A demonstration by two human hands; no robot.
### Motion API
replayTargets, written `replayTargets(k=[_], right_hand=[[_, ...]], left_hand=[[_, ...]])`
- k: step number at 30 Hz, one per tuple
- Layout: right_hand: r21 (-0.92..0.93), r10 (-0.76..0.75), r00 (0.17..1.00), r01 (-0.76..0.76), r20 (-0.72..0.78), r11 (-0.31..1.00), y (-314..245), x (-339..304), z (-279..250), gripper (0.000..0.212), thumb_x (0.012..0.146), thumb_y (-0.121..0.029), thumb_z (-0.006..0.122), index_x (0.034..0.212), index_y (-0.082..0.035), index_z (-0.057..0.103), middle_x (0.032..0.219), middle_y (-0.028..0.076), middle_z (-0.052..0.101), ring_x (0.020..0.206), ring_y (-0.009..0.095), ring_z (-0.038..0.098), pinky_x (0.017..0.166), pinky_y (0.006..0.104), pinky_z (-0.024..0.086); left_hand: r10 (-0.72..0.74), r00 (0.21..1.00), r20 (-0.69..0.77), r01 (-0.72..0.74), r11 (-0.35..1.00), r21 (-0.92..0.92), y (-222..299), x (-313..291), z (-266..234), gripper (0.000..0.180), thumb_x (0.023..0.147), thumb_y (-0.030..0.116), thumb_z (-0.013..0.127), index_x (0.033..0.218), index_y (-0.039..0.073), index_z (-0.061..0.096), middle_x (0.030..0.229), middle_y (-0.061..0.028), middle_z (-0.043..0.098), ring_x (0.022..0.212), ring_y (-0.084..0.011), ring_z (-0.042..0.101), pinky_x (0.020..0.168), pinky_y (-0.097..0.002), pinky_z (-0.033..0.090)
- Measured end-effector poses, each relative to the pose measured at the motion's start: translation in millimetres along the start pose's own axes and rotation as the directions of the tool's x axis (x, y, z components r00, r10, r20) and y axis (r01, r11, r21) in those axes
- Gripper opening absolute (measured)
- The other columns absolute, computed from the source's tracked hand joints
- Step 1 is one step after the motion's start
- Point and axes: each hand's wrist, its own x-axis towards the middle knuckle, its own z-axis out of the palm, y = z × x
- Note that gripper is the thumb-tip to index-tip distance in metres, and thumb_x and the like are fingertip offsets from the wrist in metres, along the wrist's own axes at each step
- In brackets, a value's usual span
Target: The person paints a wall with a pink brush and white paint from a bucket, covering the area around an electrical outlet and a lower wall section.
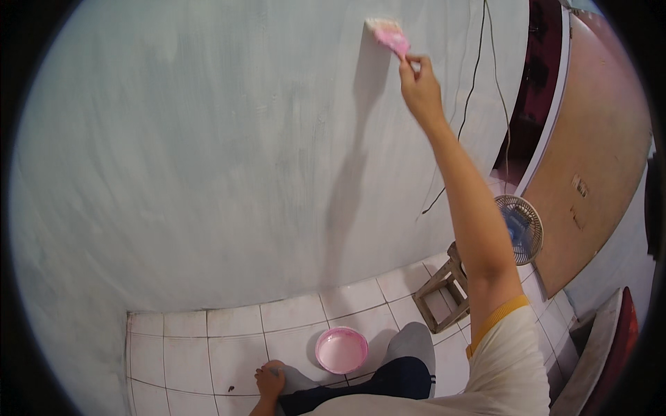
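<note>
My right hand (418, 84) is raised high against the pale wall (208, 152), fingers wrapped tight round the pink handle of a paintbrush (387, 33). The bristles are pressed to the wall near its upper edge; they look pale and blurred, so I cannot say how much paint they carry. The arm's shadow falls down the wall beneath the brush.

My left hand (269, 380) is low, resting on my knee by the bottom edge of the view. Its fingers curl over the dark trouser cloth, holding nothing that I can see; part of the hand is cut off by the frame.

On the white tiled floor (229, 340), just beside that hand and near the foot of the wall, sits a round pink bowl (341, 349) holding pale pinkish paint. How deep the paint lies I cannot tell.

To the right, behind my raised arm, a small wooden stool (441, 295) stands on the tiles, partly hidden by the arm. A blue fan (522, 229) stands past it, also partly covered. Thin dark cables (475, 76) hang down the wall near the right-hand corner. A brown door (590, 159) bends along the right rim.
</note>
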Motion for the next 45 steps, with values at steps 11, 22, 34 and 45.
replayTargets(k=[11,22,34,45], right_hand=[[-0.056,0.384,0.871,-0.386,0.305,0.921,86,-389,17,0.028,0.097,-0.022,0.052,0.119,-0.004,0.052,0.073,0.012,0.061,0.063,0.020,0.059,0.057,0.0341,0.045],[-0.080,0.669,0.438,-0.800,0.600,0.595,75,-291,40,0.025,0.091,-0.023,0.055,0.091,-0.001,0.064,0.057,0.004,0.052,0.045,0.014,0.049,0.041,0.0300,0.041],[0.320,0.376,0.823,-0.526,0.426,0.788,-70,-72,-17,0.025,0.089,-0.017,0.051,0.097,0.004,0.061,0.064,-0.002,0.045,0.051,0.006,0.039,0.044,0.0233,0.030],[0.003,0.746,0.405,-0.880,0.529,0.475,63,-302,17,0.025,0.094,-0.022,0.050,0.095,0.001,0.059,0.067,0.005,0.053,0.045,0.011,0.047,0.037,0.0273,0.040]], left_hand=[[-0.011,1.000,0.029,0.011,1.000,0.029,2,-3,-9,0.069,0.083,0.042,0.061,0.126,-0.009,0.046,0.118,-0.0303,0.050,0.110,-0.0463,0.051,0.091,-0.0521,0.047],[-0.012,1.000,0.026,0.010,0.999,0.047,5,-4,-5,0.068,0.084,0.042,0.060,0.127,-0.009,0.045,0.118,-0.0307,0.050,0.110,-0.0465,0.050,0.091,-0.0524,0.046],[-0.002,1.000,0.022,0.000,0.995,0.103,10,-2,-6,0.065,0.085,0.042,0.059,0.122,-0.009,0.047,0.118,-0.0303,0.050,0.110,-0.0462,0.051,0.091,-0.0510,0.047],[-0.071,0.995,0.076,0.068,0.997,0.041,29,-1,-14,0.064,0.086,0.042,0.058,0.124,-0.008,0.047,0.123,-0.0303,0.048,0.115,-0.0464,0.048,0.096,-0.0523,0.045]])
